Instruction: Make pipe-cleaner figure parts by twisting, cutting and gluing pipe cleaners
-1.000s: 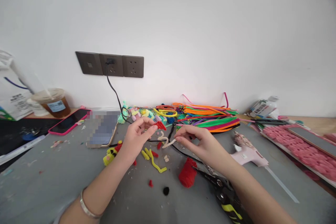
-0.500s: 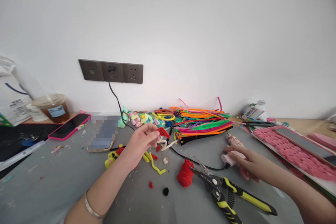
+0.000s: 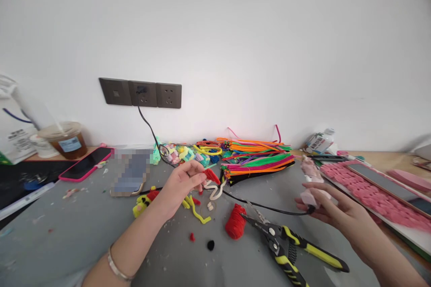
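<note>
My left hand [image 3: 185,186] pinches a small red fuzzy piece [image 3: 212,176] between thumb and fingertips, above the grey table mat. A white curled pipe cleaner [image 3: 217,190] is just below and right of it. On the right, the fingers of my right hand [image 3: 328,202] are closed around a pale pink corded tool [image 3: 314,198], which has a black cable [image 3: 269,207] running from it. Between the hands lie a red wound bundle [image 3: 235,222] and yellow-black pliers [image 3: 272,237]. Yellow pipe cleaner pieces [image 3: 198,213] rest beneath my left hand.
Colourful pipe cleaner bundles [image 3: 259,163] lie near the wall. At left are a phone with a pink edge [image 3: 86,165], a blurred phone [image 3: 132,172] and a drink cup [image 3: 69,141]. Pink braided material [image 3: 363,193] lies at far right. A black pompom [image 3: 210,245] sits in front.
My right hand has closed on the pink tool and lifted it slightly, moving right, and the cable follows. My left hand still holds the red piece. The view has shifted slightly.
</note>
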Demonstrator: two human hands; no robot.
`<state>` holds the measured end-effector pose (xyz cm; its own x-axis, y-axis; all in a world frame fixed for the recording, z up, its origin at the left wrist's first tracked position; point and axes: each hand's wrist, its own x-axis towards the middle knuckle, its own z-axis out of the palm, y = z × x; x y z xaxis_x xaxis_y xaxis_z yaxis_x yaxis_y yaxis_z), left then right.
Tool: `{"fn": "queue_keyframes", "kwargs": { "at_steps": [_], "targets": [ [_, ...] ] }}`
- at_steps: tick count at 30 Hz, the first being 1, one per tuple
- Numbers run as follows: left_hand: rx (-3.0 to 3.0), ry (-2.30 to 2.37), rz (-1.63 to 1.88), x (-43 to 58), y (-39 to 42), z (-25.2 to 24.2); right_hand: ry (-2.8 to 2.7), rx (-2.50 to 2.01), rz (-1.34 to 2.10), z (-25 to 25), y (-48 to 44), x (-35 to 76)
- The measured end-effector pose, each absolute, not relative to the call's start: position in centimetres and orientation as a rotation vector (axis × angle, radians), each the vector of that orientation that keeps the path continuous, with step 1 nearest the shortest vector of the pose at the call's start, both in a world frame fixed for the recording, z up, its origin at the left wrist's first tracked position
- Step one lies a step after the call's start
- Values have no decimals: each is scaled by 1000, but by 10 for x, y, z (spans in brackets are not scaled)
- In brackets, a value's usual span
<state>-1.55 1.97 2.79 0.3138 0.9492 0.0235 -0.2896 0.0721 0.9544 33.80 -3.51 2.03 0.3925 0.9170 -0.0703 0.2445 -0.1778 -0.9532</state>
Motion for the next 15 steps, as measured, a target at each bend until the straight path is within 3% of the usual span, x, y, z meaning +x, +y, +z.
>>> {"fn": "queue_keyframes", "kwargs": {
  "at_steps": [8,15],
  "targets": [
    [1082,800,1124,-14,21,28,-1118,-1386,370,31,-43,299],
    [1063,850,1165,-14,22,26,-1185,-1159,980,51,-18,259]
  ]
}}
